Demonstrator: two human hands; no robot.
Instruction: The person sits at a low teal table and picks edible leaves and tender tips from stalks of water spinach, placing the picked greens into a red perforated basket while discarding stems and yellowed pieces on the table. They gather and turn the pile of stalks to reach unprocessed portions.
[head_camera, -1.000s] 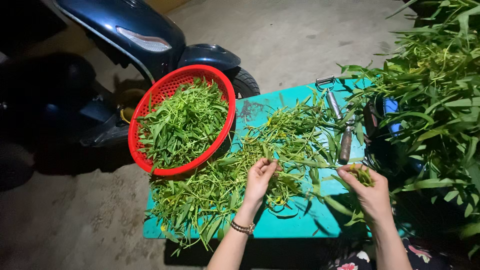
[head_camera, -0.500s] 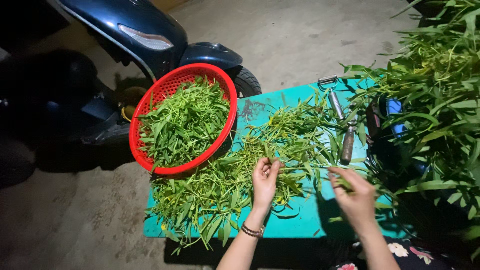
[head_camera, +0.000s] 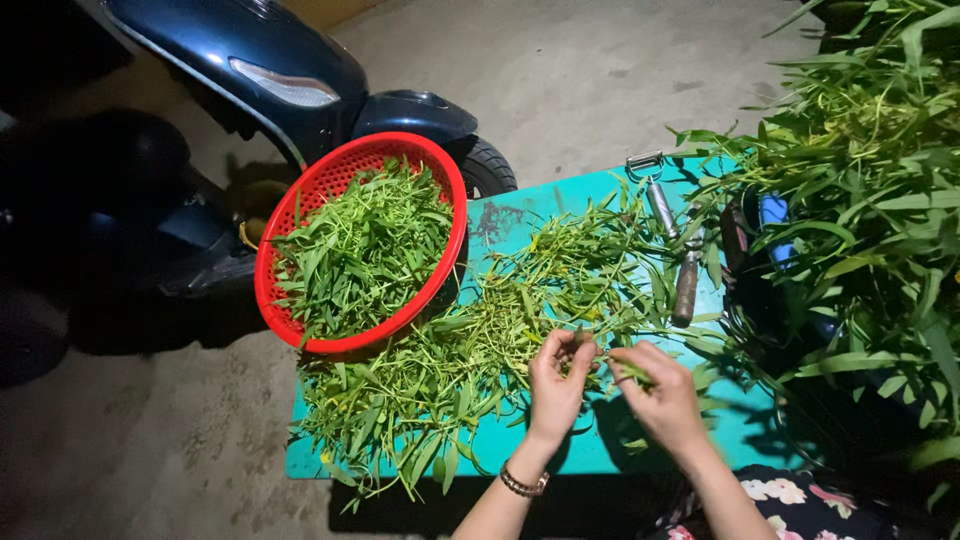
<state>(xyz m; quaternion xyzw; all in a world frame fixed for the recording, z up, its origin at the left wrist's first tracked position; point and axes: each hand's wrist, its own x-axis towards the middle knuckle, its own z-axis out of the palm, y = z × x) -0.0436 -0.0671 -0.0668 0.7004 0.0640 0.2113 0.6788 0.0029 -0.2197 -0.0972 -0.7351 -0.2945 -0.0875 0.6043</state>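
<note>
- closest in, left hand (head_camera: 556, 385) and right hand (head_camera: 662, 398) meet over the near edge of the teal table (head_camera: 560, 455), both pinched on the same green stem (head_camera: 612, 362)
- looks light, floppy and snappable, so I'd hold it near the stalk, not by the leaves
- just past the fingers, a loose pile of cut greens (head_camera: 470, 360) covers the tabletop
- further back, red basket (head_camera: 300, 205) heaped with leaves, peeler (head_camera: 655, 195) and wooden-handled knife (head_camera: 687, 285) to the right
- big leafy bunch (head_camera: 860, 190) far right, blue scooter (head_camera: 300, 80) behind
</note>
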